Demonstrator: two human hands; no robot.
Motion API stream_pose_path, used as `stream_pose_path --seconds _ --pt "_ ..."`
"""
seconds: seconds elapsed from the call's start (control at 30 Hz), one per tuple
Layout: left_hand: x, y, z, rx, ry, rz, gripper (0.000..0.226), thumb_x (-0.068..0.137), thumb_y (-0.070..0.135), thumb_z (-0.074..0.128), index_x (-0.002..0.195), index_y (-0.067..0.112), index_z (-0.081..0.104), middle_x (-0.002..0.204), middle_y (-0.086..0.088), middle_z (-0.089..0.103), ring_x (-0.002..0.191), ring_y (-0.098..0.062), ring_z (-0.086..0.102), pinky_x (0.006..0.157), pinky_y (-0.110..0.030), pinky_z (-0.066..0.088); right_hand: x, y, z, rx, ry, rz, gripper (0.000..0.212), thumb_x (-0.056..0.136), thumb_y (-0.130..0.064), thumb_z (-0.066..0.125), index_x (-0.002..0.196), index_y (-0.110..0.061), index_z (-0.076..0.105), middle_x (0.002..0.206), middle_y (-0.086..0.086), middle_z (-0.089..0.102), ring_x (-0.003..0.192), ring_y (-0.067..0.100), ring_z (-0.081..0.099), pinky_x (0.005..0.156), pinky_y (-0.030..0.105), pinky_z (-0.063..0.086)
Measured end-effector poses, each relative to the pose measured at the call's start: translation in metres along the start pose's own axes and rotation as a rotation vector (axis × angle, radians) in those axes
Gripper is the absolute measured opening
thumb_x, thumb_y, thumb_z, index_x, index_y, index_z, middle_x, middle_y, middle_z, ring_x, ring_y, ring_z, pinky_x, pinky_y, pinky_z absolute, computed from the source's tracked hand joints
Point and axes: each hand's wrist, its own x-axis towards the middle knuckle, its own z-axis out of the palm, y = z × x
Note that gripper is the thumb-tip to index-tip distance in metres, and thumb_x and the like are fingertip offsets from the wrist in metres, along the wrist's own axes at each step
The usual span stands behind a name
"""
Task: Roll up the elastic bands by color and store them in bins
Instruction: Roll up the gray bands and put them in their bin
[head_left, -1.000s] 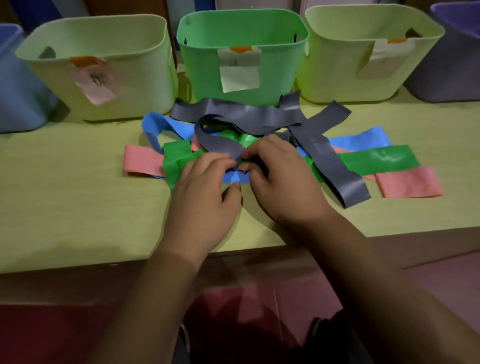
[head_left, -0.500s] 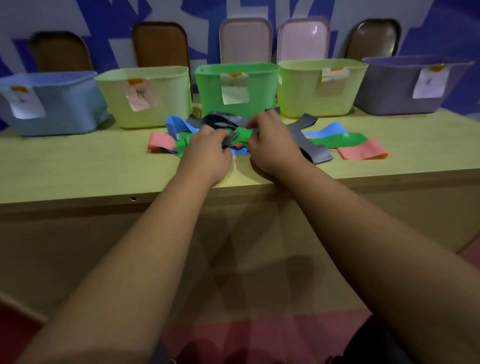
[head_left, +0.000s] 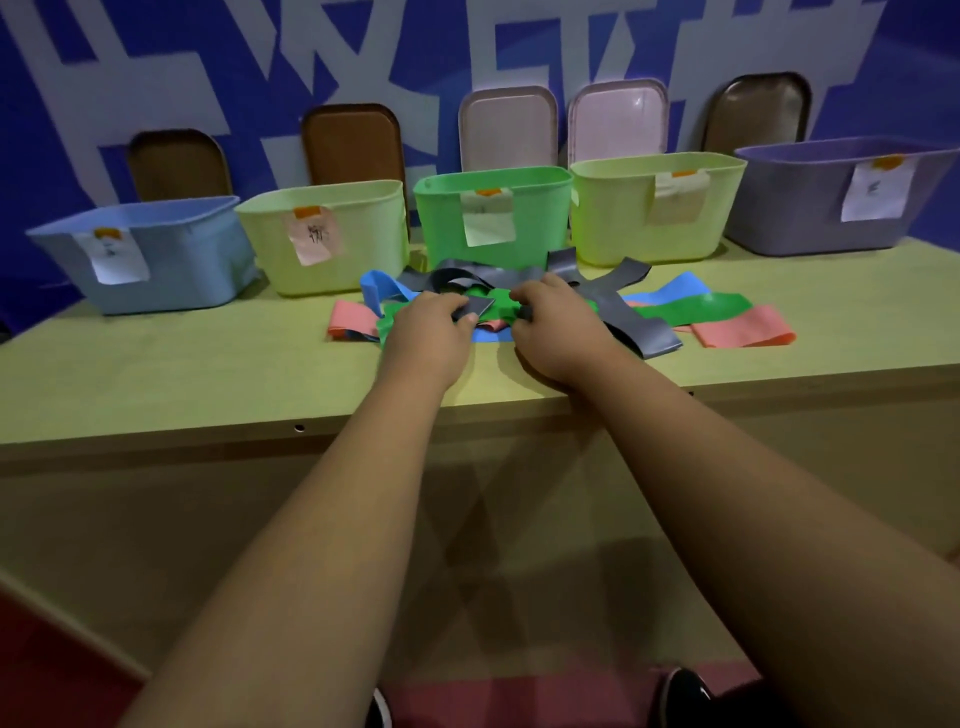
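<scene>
Left hand (head_left: 427, 332), right hand (head_left: 558, 332), pinching grey band (head_left: 477, 307)

both forearms are stretched forward, bare, and angled slightly toward each other. the left hand (head_left: 431, 327) is held palm down, its fingers (head_left: 451, 304) curled, with an end of the grey band (head_left: 471, 310) pinched against the thumb. the right hand (head_left: 558, 327) is set just beside it, knuckles up, fingers curled onto the same band. the hands are separated by a narrow gap.
</scene>
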Motion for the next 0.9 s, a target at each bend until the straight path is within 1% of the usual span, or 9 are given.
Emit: stream_pose_path --seconds 0.2,0.33,0.43,0.53,0.6,0.67,0.73,0.77,0.9 --pt "0.004 -0.002 0.002 0.022 0.063 0.000 0.026 0.105 0.031 0.061 0.123 0.017 0.074 0.115 -0.005 0.070 0.100 -0.028 0.066 0.081 -0.038 0.051 0.001 0.002 0.000 0.068 0.060 0.013 0.041 0.100 -0.011 0.057 0.141 -0.009 0.063 0.138 0.011 0.058 0.123 0.028 0.060 0.105 0.038 0.046" --pt "0.001 0.008 0.001 0.225 0.086 0.069 0.020 0.102 0.031 0.065 0.106 0.014 0.073 0.099 -0.004 0.066 0.098 -0.030 0.062 0.076 -0.045 0.054 0.000 0.000 0.002 0.008 0.032 -0.031 0.040 0.102 -0.009 0.052 0.139 -0.013 0.067 0.133 0.010 0.060 0.121 0.029 0.059 0.104 0.041 0.047" --pt "0.000 0.014 -0.002 0.332 0.070 0.087 0.020 0.102 0.031 0.063 0.104 0.013 0.072 0.095 -0.004 0.063 0.100 -0.030 0.058 0.074 -0.046 0.052 0.001 0.000 0.003 -0.067 -0.011 -0.076 0.037 0.103 -0.008 0.049 0.128 -0.016 0.074 0.122 0.010 0.062 0.113 0.032 0.058 0.095 0.044 0.049" --pt "-0.001 0.019 -0.004 0.443 0.059 0.097 0.019 0.104 0.022 0.056 0.104 0.013 0.073 0.088 -0.004 0.061 0.095 -0.028 0.058 0.066 -0.042 0.044 0.001 0.002 0.003 -0.088 -0.033 -0.107 0.034 0.101 -0.006 0.049 0.118 -0.016 0.077 0.108 0.008 0.058 0.105 0.033 0.056 0.082 0.040 0.042" --pt "-0.002 0.022 -0.007 0.431 0.060 0.082 0.020 0.104 0.018 0.052 0.104 0.012 0.071 0.089 -0.005 0.058 0.093 -0.029 0.058 0.066 -0.042 0.041 0.000 0.002 0.003 -0.084 -0.034 -0.102 0.032 0.100 -0.005 0.049 0.112 -0.014 0.077 0.106 0.009 0.058 0.105 0.035 0.056 0.079 0.038 0.039" --pt "-0.002 0.021 -0.009 0.349 0.094 0.055 0.020 0.105 0.018 0.051 0.105 0.011 0.069 0.095 -0.006 0.061 0.093 -0.030 0.060 0.071 -0.045 0.047 0.000 0.000 0.003 -0.041 -0.024 -0.075 0.035 0.100 -0.006 0.049 0.119 -0.015 0.076 0.114 0.011 0.063 0.111 0.034 0.059 0.086 0.040 0.045" --pt "-0.004 0.019 -0.011 0.257 0.172 0.027 0.021 0.106 0.021 0.050 0.103 0.013 0.070 0.097 -0.005 0.063 0.090 -0.028 0.060 0.076 -0.048 0.054 -0.002 -0.003 0.001 0.000 0.010 -0.040 0.041 0.101 -0.008 0.051 0.137 -0.014 0.070 0.132 0.011 0.065 0.123 0.030 0.059 0.102 0.043 0.049" --pt "-0.004 0.019 -0.011 0.213 0.226 0.025 0.023 0.106 0.023 0.050 0.103 0.014 0.070 0.096 -0.003 0.063 0.090 -0.026 0.060 0.076 -0.048 0.055 -0.004 -0.005 -0.001 0.009 0.032 -0.036 0.043 0.102 -0.010 0.053 0.142 -0.014 0.067 0.138 0.010 0.064 0.126 0.029 0.059 0.107 0.043 0.048" --pt "-0.011 0.018 -0.020 -0.043 0.372 0.053 0.022 0.107 0.027 0.053 0.111 0.019 0.074 0.104 0.006 0.068 0.097 -0.015 0.059 0.079 -0.038 0.056 -0.014 -0.014 -0.006 0.019 0.099 -0.095 0.043 0.102 -0.014 0.058 0.144 -0.013 0.063 0.144 0.007 0.063 0.134 0.026 0.056 0.113 0.044 0.046"
